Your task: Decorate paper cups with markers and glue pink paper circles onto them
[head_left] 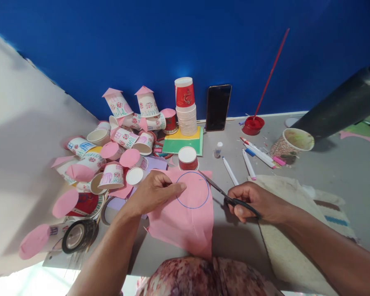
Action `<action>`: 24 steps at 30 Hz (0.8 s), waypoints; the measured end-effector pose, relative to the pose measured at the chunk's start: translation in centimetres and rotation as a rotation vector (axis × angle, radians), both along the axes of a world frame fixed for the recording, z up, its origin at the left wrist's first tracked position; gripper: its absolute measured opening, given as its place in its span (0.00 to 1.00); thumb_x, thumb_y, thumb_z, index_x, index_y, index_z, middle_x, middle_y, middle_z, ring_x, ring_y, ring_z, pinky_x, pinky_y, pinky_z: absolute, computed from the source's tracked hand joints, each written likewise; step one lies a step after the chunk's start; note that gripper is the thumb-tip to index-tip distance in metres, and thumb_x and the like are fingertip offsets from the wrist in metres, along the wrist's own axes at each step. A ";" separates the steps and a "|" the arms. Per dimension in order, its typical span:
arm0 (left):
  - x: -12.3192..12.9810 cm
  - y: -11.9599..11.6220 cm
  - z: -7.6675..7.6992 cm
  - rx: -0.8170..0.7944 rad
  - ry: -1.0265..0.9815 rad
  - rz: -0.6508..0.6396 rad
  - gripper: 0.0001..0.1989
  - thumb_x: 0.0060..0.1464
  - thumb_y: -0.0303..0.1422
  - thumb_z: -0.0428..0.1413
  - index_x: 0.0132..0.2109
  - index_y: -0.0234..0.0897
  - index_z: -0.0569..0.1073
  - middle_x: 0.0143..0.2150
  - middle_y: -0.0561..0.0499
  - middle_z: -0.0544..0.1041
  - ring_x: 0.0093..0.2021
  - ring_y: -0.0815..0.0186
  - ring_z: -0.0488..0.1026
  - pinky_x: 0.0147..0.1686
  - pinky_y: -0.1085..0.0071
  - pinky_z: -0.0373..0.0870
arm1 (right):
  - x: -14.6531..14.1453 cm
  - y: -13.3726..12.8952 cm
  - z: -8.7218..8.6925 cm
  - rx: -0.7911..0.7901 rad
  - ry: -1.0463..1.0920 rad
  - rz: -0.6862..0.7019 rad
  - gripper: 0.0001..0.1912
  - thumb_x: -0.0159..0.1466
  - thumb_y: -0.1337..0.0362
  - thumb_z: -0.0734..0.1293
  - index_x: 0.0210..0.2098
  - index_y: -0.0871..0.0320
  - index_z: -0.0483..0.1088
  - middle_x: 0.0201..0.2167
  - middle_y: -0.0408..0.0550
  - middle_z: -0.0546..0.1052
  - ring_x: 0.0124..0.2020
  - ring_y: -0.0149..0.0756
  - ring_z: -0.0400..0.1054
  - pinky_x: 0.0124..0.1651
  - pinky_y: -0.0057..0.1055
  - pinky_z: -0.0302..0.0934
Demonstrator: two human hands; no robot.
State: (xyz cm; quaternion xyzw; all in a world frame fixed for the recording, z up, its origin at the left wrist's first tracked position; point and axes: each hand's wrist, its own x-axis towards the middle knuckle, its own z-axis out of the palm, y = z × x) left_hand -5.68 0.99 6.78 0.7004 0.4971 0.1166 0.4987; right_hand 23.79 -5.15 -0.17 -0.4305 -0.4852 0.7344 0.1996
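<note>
Here, left hand (151, 191) holds one sheet (181, 224), right hand (259, 198) one scissors (221, 192).

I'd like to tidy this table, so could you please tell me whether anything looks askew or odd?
Yes: at the left, the decorated paper cups lie jumbled, several tipped onto their sides; at the right, the patterned cup looks stained inside. The pink paper also has uneven edges.

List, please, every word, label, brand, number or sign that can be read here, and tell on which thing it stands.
No text is readable with certainty.
Cup stack: printed mark on the red part, too blurred to read.
Red cup lying at picture left: pale marks, too blurred.
Phone: dark screen, no text visible.
Pink paper: blue circle, no readable words.
</note>
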 end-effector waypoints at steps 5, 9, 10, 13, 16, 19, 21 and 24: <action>0.0 0.0 -0.1 0.010 0.008 0.004 0.29 0.58 0.46 0.57 0.16 0.37 0.57 0.14 0.57 0.54 0.18 0.75 0.49 0.21 0.70 0.41 | -0.1 0.0 0.0 0.001 -0.006 0.003 0.35 0.45 0.32 0.78 0.26 0.59 0.71 0.19 0.45 0.75 0.21 0.29 0.63 0.26 0.26 0.48; 0.0 -0.1 -0.1 -0.001 0.001 0.006 0.29 0.58 0.46 0.57 0.16 0.37 0.58 0.14 0.56 0.55 0.18 0.75 0.50 0.21 0.70 0.41 | -0.1 0.0 0.1 0.005 -0.012 0.002 0.35 0.46 0.32 0.77 0.26 0.59 0.70 0.19 0.44 0.75 0.20 0.28 0.61 0.26 0.26 0.47; 0.0 -0.1 -0.1 -0.001 -0.001 0.005 0.29 0.58 0.46 0.57 0.16 0.37 0.58 0.14 0.56 0.55 0.18 0.75 0.50 0.21 0.70 0.41 | -0.1 0.0 0.1 0.008 -0.015 0.004 0.35 0.46 0.32 0.77 0.26 0.59 0.70 0.19 0.44 0.75 0.20 0.28 0.61 0.26 0.26 0.48; 0.1 0.0 0.0 0.006 -0.007 0.005 0.29 0.58 0.45 0.57 0.15 0.37 0.58 0.14 0.57 0.54 0.17 0.75 0.49 0.20 0.70 0.41 | -0.1 0.0 0.1 0.013 -0.016 0.010 0.35 0.47 0.32 0.77 0.26 0.60 0.70 0.19 0.45 0.75 0.21 0.27 0.61 0.26 0.26 0.48; 0.1 0.0 0.0 0.008 -0.015 0.003 0.29 0.58 0.45 0.57 0.15 0.37 0.58 0.14 0.57 0.54 0.17 0.76 0.48 0.20 0.70 0.41 | -0.1 0.0 0.1 0.015 -0.011 0.015 0.35 0.47 0.32 0.77 0.26 0.60 0.70 0.19 0.45 0.75 0.21 0.27 0.61 0.26 0.26 0.47; 0.0 0.0 -0.1 -0.002 -0.024 -0.003 0.29 0.58 0.45 0.56 0.15 0.37 0.58 0.14 0.57 0.54 0.17 0.76 0.48 0.19 0.71 0.40 | -0.1 0.1 0.0 0.010 -0.016 0.016 0.35 0.47 0.32 0.77 0.26 0.60 0.70 0.19 0.45 0.75 0.20 0.27 0.61 0.26 0.26 0.47; 0.0 0.0 -0.1 -0.008 -0.031 -0.008 0.29 0.58 0.45 0.56 0.16 0.37 0.57 0.14 0.57 0.54 0.17 0.76 0.48 0.19 0.71 0.41 | -0.1 0.1 0.0 0.010 -0.020 0.013 0.36 0.47 0.32 0.77 0.26 0.60 0.70 0.19 0.45 0.75 0.20 0.27 0.61 0.26 0.26 0.47; 0.0 -0.1 -0.1 -0.010 -0.028 -0.013 0.29 0.58 0.45 0.56 0.16 0.37 0.57 0.14 0.57 0.53 0.18 0.76 0.48 0.20 0.71 0.41 | -0.1 0.1 0.0 0.007 -0.014 0.010 0.36 0.46 0.32 0.77 0.26 0.60 0.70 0.19 0.45 0.75 0.20 0.27 0.60 0.26 0.26 0.47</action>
